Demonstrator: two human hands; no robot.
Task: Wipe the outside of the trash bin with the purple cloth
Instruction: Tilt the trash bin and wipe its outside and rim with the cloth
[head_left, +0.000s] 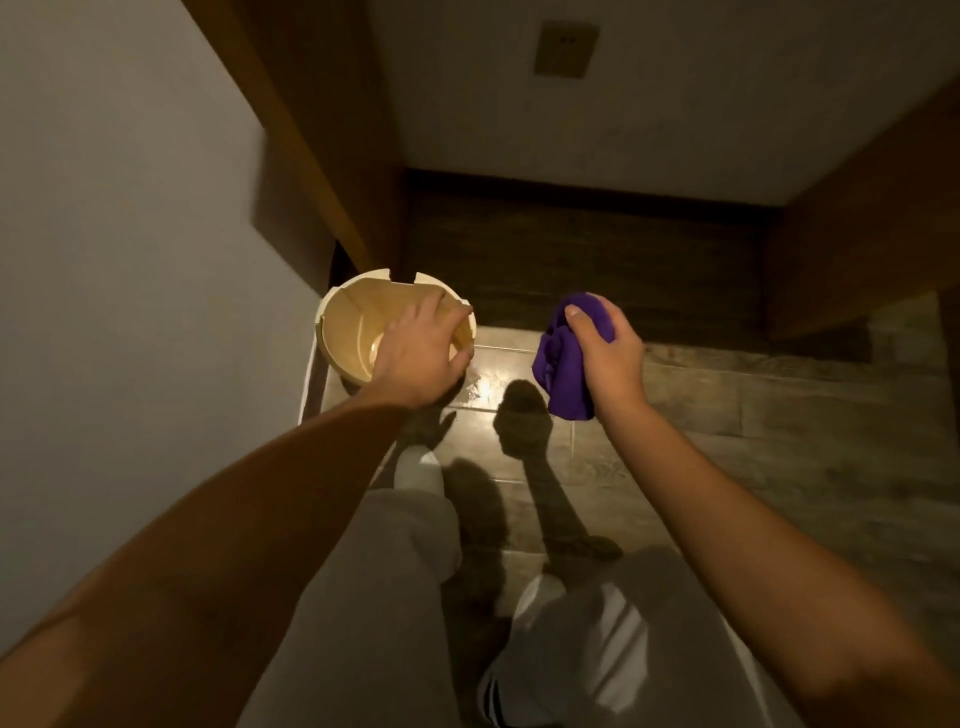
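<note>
A small cream trash bin (347, 323) stands on the floor against the left wall, seen from above with its inside empty. My left hand (422, 357) lies over the bin's right rim, fingers curled on the edge. Whether it grips the rim firmly is hard to tell. My right hand (605, 347) hovers to the right of the bin, apart from it, closed around a bunched purple cloth (563, 358) that hangs down from my fist.
A white wall (130, 260) runs along the left, with a wooden frame (322, 130) behind the bin. Dark wood panels (857, 234) close in the right. The tiled floor (727, 415) lies below, and my legs in grey trousers (395, 597) fill the bottom.
</note>
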